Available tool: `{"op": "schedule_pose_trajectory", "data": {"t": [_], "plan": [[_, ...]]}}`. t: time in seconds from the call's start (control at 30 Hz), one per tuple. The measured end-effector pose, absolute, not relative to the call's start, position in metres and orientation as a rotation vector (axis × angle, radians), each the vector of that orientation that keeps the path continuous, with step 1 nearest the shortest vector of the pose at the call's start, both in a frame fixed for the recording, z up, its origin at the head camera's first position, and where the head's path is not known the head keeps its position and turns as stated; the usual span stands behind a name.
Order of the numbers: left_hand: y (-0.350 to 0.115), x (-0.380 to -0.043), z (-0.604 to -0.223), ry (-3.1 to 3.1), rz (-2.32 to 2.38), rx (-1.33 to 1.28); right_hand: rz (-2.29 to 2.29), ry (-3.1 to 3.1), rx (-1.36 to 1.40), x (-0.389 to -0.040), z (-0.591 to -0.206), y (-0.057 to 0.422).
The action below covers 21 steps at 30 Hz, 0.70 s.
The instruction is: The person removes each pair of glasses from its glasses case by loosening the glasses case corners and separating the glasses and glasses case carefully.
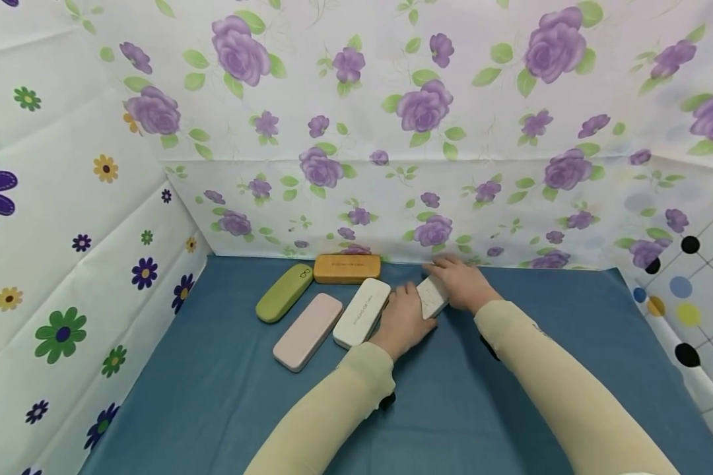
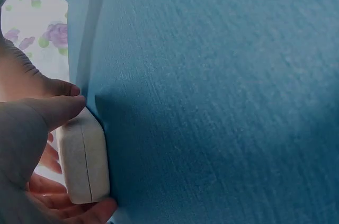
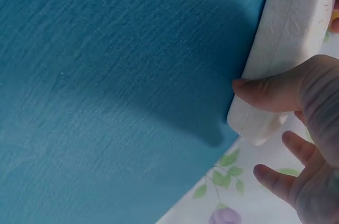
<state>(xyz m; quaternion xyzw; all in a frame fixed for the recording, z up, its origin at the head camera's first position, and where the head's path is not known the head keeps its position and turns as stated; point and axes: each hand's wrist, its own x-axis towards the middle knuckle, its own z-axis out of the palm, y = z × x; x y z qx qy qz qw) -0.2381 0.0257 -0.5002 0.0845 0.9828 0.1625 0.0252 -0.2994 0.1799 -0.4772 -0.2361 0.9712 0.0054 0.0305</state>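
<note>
Both hands are on a whitish speckled glasses case lying on the blue cloth near the back. My left hand holds its left side, with the thumb on the near edge and fingers curled round one end in the left wrist view. The right hand grips the opposite side; its thumb presses the side seam in the right wrist view, while two fingers spread out past the end. Just left of my left hand lies a white glasses case with printed lettering, partly covered by that hand.
Farther left are a pink glasses case and a green one. An orange case lies against the flowered back wall. Blue cloth covers the table, with patterned sheets at both sides.
</note>
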Motion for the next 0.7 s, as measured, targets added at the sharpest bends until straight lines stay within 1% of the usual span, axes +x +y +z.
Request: {"op": "schedule_pose_trajectory", "data": {"t": [0.33,0.5,0.7], "plan": [[0.023,-0.241,-0.502,3.042,0.462,0.307,0.007,2.962,-0.746,-0.305,-0.477,0.182],[0.022,-0.242,-0.500,3.032,0.463,0.336,-0.048,2.941,-0.733,-0.303,-0.476,0.191],[0.018,-0.245,-0.494,3.006,0.406,0.473,-0.148,2.907,-0.688,-0.294,-0.478,0.208]]}}
